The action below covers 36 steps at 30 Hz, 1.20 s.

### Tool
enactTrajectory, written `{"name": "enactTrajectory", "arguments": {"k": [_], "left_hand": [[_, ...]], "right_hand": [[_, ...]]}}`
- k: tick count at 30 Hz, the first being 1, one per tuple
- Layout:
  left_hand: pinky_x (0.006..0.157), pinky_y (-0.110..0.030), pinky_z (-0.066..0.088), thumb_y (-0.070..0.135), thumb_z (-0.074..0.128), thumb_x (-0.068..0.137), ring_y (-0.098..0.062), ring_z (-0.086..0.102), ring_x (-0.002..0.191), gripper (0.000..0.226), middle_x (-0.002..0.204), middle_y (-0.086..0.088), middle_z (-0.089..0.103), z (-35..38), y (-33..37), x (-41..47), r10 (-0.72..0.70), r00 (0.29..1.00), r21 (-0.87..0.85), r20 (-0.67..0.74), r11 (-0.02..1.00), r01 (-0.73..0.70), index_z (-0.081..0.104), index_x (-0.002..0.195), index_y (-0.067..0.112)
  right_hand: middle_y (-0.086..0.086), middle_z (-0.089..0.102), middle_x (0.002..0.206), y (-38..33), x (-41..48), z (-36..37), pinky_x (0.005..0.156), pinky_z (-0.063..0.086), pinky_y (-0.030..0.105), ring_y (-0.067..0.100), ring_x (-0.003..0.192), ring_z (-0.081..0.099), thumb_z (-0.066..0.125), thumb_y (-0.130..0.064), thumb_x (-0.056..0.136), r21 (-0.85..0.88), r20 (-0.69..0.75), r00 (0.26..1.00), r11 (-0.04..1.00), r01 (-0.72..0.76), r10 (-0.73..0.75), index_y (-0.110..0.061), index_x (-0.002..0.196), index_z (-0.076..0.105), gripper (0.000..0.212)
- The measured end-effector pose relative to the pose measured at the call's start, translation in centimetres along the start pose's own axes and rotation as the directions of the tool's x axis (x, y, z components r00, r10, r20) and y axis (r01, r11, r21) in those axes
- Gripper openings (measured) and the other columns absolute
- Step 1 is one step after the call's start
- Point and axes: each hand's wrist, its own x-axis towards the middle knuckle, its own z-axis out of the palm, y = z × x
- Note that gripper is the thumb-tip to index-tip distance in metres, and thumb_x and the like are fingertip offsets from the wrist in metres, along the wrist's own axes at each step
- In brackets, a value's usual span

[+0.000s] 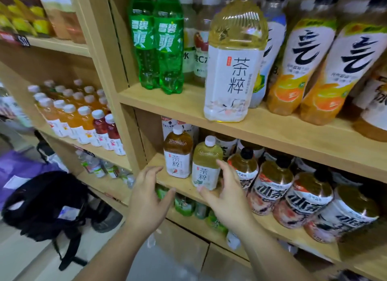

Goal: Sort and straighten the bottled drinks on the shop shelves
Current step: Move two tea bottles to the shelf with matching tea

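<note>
left hand (146,192): open and holding nothing, my fingers loosely spread in front of the edge of the middle shelf (156,165), just left of the brown tea bottle (178,153)
right hand (227,199): open, cupped round the right side of the pale tea bottle (206,165) with my thumb low by its label; not closed on it, and I cannot tell whether my fingertips touch it
pale tea bottle: upright at the front of the middle shelf, just beside the brown tea bottle, between my two hands
brown tea bottle: upright, white cap, near the left wall of the bay
black-capped tea bottles (272,186): a row to the right of my right hand on the same shelf
upper shelf (167,100): a large pale tea bottle (234,60) at the front edge, two green soda bottles (156,50) to its left, orange-labelled bottles (303,67) to its right
left bay: rows of small juice bottles (83,117)
floor: a black backpack (46,201) at lower left
</note>
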Motion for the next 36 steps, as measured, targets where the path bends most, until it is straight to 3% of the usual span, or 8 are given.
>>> {"name": "enactTrajectory", "arguments": {"k": [6,9,13,18,22,26,31,36], "left_hand": [[0.105,-0.039,0.046,0.034,0.079,0.085,-0.018,0.052,0.123,0.072,0.133,0.008,0.046,0.3,-1.1,4.0,-0.054,0.997,-0.007,0.061,0.999,0.054,0.043,0.146,0.023],[0.109,-0.042,0.045,0.036,0.08,0.084,-0.018,0.05,0.131,0.08,0.143,0.002,0.047,0.4,-1.8,6.0,-0.057,0.996,-0.009,0.073,0.998,0.058,0.038,0.151,0.023],[0.115,-0.042,0.041,0.038,0.082,0.082,-0.018,0.043,0.14,0.093,0.153,-0.002,0.042,1.0,-2.6,8.5,-0.033,0.994,-0.014,0.108,0.999,0.035,0.03,0.157,0.023],[0.115,-0.033,0.034,0.035,0.083,0.082,-0.019,0.036,0.145,0.096,0.158,-0.002,0.036,1.9,-3.1,11.6,-0.015,0.986,-0.07,0.165,0.997,0.027,0.027,0.158,0.018],[0.094,-0.027,0.038,0.031,0.085,0.08,-0.018,0.049,0.128,0.075,0.129,0.005,0.045,2.5,-4.2,14.5,0.043,0.967,-0.086,0.251,0.996,-0.022,0.043,0.14,0.016],[0.105,-0.035,0.043,0.029,0.084,0.081,-0.017,0.046,0.131,0.096,0.138,-0.002,0.046,2.4,-5.2,16.6,0.11,0.904,-0.158,0.413,0.986,-0.048,0.026,0.157,0.03],[0.093,-0.036,0.052,0.023,0.089,0.075,-0.021,0.062,0.117,0.086,0.126,0.001,0.064,2.9,-5.9,19.0,0.168,0.87,-0.241,0.463,0.969,-0.059,0.036,0.143,0.028],[0.098,-0.044,0.053,0.026,0.093,0.068,-0.022,0.062,0.116,0.084,0.121,0.002,0.064,3.0,-7.3,19.3,0.193,0.851,-0.284,0.488,0.957,-0.054,0.038,0.132,0.032]], "right_hand": [[-0.007,0.024,0.162,-0.5,3.8,2.0,0.119,0.036,0.037,0.015,0.149,0.03,0.074,-0.047,0.088,-0.054,-0.066,0.998,0.999,-0.005,0.001,-0.023,0.16,0.018,0.095],[-0.001,0.04,0.137,-0.5,5.3,3.2,0.103,0.047,0.038,0.018,0.128,0.047,0.075,-0.048,0.086,-0.095,-0.121,0.992,0.995,-0.039,0.028,-0.018,0.141,0.038,0.073],[-0.003,0.04,0.118,0.4,6.4,4.7,0.094,0.049,0.039,0.02,0.115,0.047,0.075,-0.052,0.083,-0.174,-0.202,0.978,0.982,-0.081,0.045,-0.019,0.118,0.042,0.059],[0.002,0.038,0.133,0.9,7.3,6.2,0.102,0.049,0.042,0.024,0.131,0.043,0.074,-0.049,0.085,-0.195,-0.29,0.953,0.969,-0.148,0.087,-0.01,0.139,0.04,0.075],[0.007,0.034,0.137,0.4,7.5,6.8,0.11,0.038,0.034,0.024,0.136,0.033,0.076,-0.03,0.09,-0.271,-0.344,0.936,0.947,-0.176,0.075,-0.008,0.14,0.039,0.066],[0.007,0.036,0.127,-0.4,7.4,8.0,0.107,0.044,0.04,0.028,0.129,0.037,0.085,-0.029,0.08,-0.329,-0.445,0.892,0.912,-0.244,0.078,-0.011,0.134,0.046,0.068],[0.012,0.041,0.127,-1.1,7.2,8.6,0.102,0.048,0.049,0.033,0.124,0.044,0.094,-0.034,0.068,-0.354,-0.564,0.821,0.872,-0.337,0.088,-0.01,0.126,0.051,0.077],[0.003,0.055,0.126,-2.4,5.7,9.4,0.1,0.05,0.039,0.024,0.122,0.054,0.096,-0.035,0.064,-0.349,-0.585,0.808,0.876,-0.333,0.074,-0.016,0.129,0.051,0.081]]}}
